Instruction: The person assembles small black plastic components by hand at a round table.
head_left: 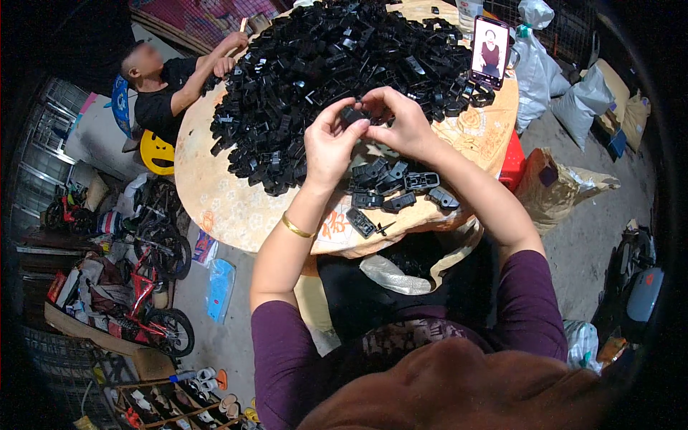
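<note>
Both my hands meet over the near side of the round table (197, 154), in front of a large heap of black plastic parts (315, 57). Between the fingertips of my left hand (331, 143) is a small black plastic part (351, 115). My right hand (401, 122) pinches the same part from the other side, fingers curled; its right end is hidden by them. Just below my hands lies a small group of black plastic housings (387, 175), some showing hollow insides. Nearest the table edge rest an open housing (360, 223) and a thin black piece (385, 228).
A phone (491, 49) stands upright at the table's far right. Across the heap at left, another person (161, 93) has both hands at its edge. White sacks (530, 72) and a brown sack (552, 186) stand right; a red bicycle (147, 301) is at left.
</note>
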The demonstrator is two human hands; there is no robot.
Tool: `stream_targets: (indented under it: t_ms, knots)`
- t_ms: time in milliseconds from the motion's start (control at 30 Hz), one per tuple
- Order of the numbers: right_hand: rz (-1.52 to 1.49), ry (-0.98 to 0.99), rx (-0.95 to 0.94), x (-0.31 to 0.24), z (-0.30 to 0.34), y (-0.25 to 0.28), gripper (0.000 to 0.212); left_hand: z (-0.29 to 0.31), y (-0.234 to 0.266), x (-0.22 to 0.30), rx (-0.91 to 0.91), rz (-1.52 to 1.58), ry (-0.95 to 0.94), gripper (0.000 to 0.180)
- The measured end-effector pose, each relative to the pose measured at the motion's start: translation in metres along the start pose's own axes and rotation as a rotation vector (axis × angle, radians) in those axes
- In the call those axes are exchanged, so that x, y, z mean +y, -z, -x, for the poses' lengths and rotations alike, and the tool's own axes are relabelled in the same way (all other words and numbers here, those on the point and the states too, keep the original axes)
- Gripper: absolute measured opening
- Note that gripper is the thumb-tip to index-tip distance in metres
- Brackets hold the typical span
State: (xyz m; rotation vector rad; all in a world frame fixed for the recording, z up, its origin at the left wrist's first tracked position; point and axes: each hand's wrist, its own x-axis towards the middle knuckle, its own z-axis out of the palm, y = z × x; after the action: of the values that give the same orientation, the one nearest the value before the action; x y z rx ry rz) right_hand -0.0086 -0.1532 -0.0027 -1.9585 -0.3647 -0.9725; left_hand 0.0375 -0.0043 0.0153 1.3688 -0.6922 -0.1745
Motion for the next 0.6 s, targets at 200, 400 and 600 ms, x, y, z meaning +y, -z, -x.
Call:
stream_targets:
  t_ms: [200,400,600]
  knots:
    - [0.083,-0.055,-0.026,0.008,-0.002,0.001,0.051,-0.002,0.007,0.004,-0.082,-0.002,0.031,0.033]
    - [-0.39,-0.285,0.189,0.028,-0.013,0.03,0.017,0.003,0.004,0.016,-0.18,-0.266,-0.034,0.038]
    - [0.377,0.16,-0.256,0.031,-0.005,0.027,0.016,0.01,0.006,0.021,-0.73,-0.703,-0.204,0.034]
